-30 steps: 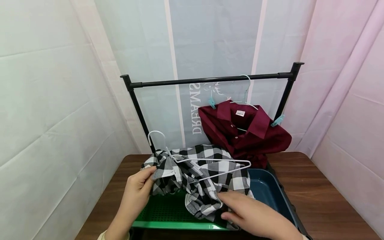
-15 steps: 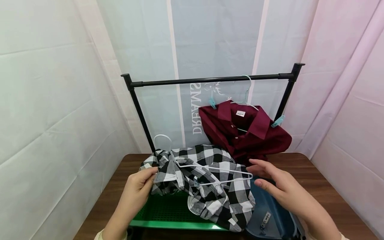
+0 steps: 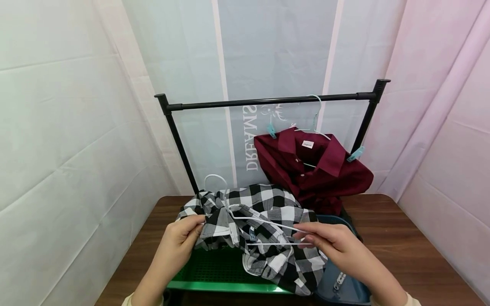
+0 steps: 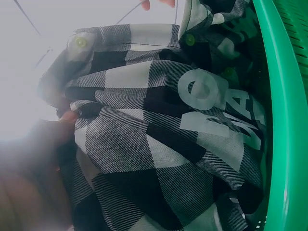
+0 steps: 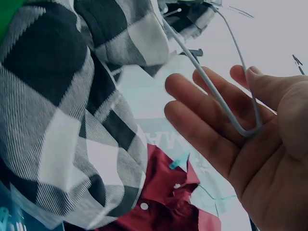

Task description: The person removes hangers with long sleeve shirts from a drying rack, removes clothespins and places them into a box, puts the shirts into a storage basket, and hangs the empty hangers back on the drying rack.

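This looks like a small cloth-walled nook, its contents those of a home laundry corner. Pale curtains point(image 3: 279, 51) hang along the left, the back and the right, and the back one carries lettering point(image 3: 251, 142) that reads DREAMS, running sideways. Inside stands a brown wood-grain counter point(image 3: 413, 240) with a black clothes rack point(image 3: 237, 103). A dark red shirt point(image 3: 321, 180) with light blue clips point(image 3: 356, 154) hangs from it, and a checked shirt point(image 3: 264, 196) lies over a green basket point(image 3: 229, 287) beside a blue tub point(image 3: 325, 280). The curtains hide whatever lies beyond, so a home is only probable.
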### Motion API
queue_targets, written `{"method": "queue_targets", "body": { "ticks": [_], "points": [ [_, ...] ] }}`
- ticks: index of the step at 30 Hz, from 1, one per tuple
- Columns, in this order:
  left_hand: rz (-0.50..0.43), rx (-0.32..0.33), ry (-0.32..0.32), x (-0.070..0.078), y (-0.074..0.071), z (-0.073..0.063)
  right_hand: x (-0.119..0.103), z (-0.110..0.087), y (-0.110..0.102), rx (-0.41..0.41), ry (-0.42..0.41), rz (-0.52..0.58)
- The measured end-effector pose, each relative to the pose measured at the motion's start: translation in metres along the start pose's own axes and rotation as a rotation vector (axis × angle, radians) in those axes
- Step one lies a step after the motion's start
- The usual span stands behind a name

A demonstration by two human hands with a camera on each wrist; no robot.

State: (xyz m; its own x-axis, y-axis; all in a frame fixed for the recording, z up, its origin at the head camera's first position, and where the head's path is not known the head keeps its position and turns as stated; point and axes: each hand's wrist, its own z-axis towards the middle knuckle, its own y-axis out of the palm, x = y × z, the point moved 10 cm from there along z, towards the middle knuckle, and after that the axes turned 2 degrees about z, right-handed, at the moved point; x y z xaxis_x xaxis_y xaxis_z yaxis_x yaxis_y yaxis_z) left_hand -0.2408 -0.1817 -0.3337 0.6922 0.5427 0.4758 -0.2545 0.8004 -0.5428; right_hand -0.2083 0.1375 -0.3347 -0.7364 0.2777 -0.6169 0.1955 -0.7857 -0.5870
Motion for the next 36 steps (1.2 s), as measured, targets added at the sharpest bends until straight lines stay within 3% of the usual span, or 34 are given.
{"method": "queue_targets", "body": {
  "ticks": [5,15,23,32,36],
  "points": [
    [0.001,0.003,-0.004,0.0,0.0,0.0,0.002,0.0,0.004,0.033,0.016,0.072],
    [-0.053,-0.024,-0.021,0.0,0.003,0.001,-0.01,-0.003,-0.012,0.31,-0.138,-0.032],
    [-0.042,-0.03,-0.021,-0.001,0.003,0.001,-0.011,-0.005,-0.019,0.397,-0.152,-0.022],
    [-0.066,-0.107,-0.141,-0.016,0.003,0.001,-0.008,-0.009,-0.036,0.447,-0.141,0.034],
    [-0.065,-0.127,-0.163,-0.022,0.002,-0.001,-0.006,-0.013,-0.044,0.47,-0.131,0.026]
  ]
}}
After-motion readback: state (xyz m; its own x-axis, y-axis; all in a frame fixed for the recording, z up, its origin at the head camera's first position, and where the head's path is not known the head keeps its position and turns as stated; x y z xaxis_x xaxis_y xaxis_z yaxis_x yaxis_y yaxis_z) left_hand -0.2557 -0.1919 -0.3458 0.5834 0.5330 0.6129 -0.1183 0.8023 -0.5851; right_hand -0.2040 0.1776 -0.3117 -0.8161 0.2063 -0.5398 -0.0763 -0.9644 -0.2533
